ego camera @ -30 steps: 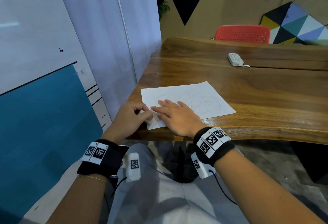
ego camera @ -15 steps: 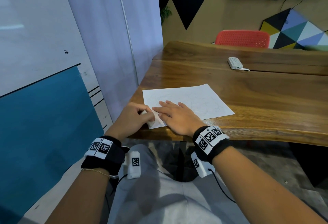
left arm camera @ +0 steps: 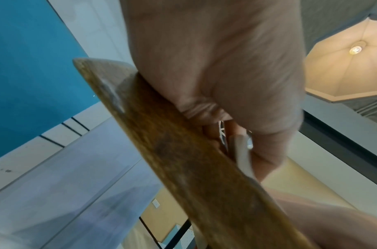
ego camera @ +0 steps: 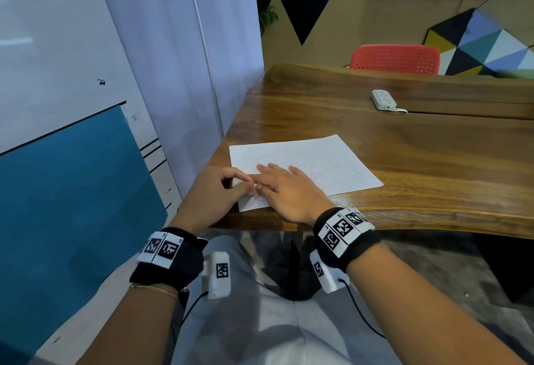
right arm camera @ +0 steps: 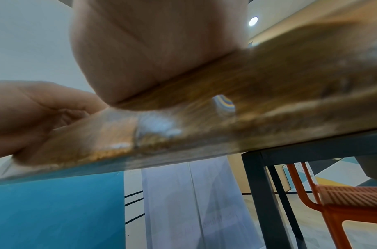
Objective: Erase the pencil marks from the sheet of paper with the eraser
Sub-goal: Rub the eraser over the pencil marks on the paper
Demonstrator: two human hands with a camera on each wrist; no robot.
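wooden table [ego camera: 404,162], white power strip [ego camera: 384,99], red chair [ego camera: 394,60]

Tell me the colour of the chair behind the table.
Coral red, with a perforated back; the head view shows it best.

Left hand [ego camera: 219,191] curled in a pinch; right hand [ego camera: 286,191] lies flat.

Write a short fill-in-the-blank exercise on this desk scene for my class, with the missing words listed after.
1. The left hand pinches a small white ____ at the near left corner of the paper.
2. The right hand lies ____ on the white sheet of paper.
3. The sheet lies on a brown ____ table.
4. Behind the table stands a ____ plastic chair.

Missing words: eraser; flat; wooden; red
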